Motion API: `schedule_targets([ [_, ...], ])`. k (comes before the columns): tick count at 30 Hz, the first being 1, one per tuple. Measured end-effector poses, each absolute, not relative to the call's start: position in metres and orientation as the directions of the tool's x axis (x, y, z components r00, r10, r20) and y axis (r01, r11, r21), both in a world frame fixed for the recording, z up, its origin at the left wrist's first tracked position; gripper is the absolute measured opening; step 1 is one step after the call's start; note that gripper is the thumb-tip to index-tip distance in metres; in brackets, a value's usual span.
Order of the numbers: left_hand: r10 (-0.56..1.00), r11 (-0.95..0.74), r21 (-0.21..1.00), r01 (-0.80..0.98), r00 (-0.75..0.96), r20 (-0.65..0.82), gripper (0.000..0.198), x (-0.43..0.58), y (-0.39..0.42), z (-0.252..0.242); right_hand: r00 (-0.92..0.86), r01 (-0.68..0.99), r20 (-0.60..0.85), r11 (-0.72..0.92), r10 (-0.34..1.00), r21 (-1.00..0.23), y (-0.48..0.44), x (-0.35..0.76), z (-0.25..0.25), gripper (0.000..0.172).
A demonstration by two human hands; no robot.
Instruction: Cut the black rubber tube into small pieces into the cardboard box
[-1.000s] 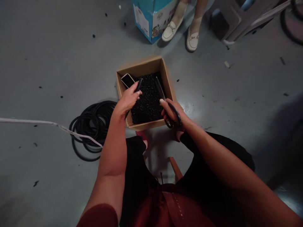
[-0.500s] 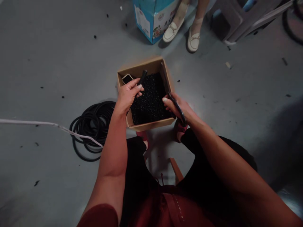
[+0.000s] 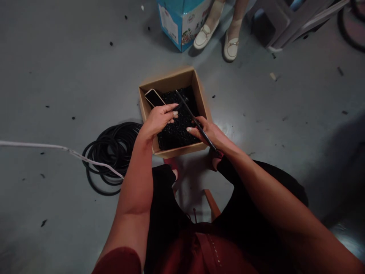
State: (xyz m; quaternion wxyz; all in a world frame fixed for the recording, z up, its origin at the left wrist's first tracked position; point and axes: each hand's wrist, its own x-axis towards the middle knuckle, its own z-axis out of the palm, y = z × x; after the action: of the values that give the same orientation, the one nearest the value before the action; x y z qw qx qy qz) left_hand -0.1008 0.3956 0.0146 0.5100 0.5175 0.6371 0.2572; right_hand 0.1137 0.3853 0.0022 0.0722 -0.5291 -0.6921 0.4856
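An open cardboard box [image 3: 199,91] sits on the floor in front of me, filled with small black cut pieces [image 3: 178,127]. A phone [image 3: 154,98] leans in its far left corner. My left hand [image 3: 158,121] is closed on the end of a black tube [image 3: 177,107] over the box. My right hand [image 3: 209,133] grips black scissors [image 3: 194,116], whose blades reach up-left to the tube end by my left fingertips.
A coil of black tubing [image 3: 114,152] lies on the floor left of the box, crossed by a white cord [image 3: 57,148]. Another person's feet in cream shoes [image 3: 216,38] stand beyond the box beside a blue carton [image 3: 176,21]. Small black scraps dot the grey floor.
The scissors swung left, from the box's right wall to the tube end. My left hand dropped slightly, and the tube end now sticks out less beyond its fingers.
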Motion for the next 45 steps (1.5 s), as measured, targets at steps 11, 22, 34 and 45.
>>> schedule_targets([
  [11,0.898,0.318,0.841,0.437,0.145,-0.415,0.045,-0.103,0.395,0.013,-0.459,0.662,-0.422,-0.016,0.781,-0.749,0.384,0.114,0.000,0.054],
  [22,0.876,0.313,0.824,0.473,0.190,-0.443,0.045,-0.100,0.394,0.016,-0.418,0.685,-0.425,-0.030,0.803,-0.728,0.384,0.109,-0.003,0.039],
  [34,0.863,0.336,0.831,0.444,0.208,-0.460,0.034,-0.099,0.394,0.014,-0.421,0.661,-0.420,-0.045,0.804,-0.749,0.381,0.108,-0.011,0.033],
  [45,0.845,0.338,0.817,0.468,0.230,-0.482,0.020,-0.096,0.395,0.015,-0.430,0.693,-0.427,-0.012,0.795,-0.721,0.382,0.108,-0.012,0.032],
])
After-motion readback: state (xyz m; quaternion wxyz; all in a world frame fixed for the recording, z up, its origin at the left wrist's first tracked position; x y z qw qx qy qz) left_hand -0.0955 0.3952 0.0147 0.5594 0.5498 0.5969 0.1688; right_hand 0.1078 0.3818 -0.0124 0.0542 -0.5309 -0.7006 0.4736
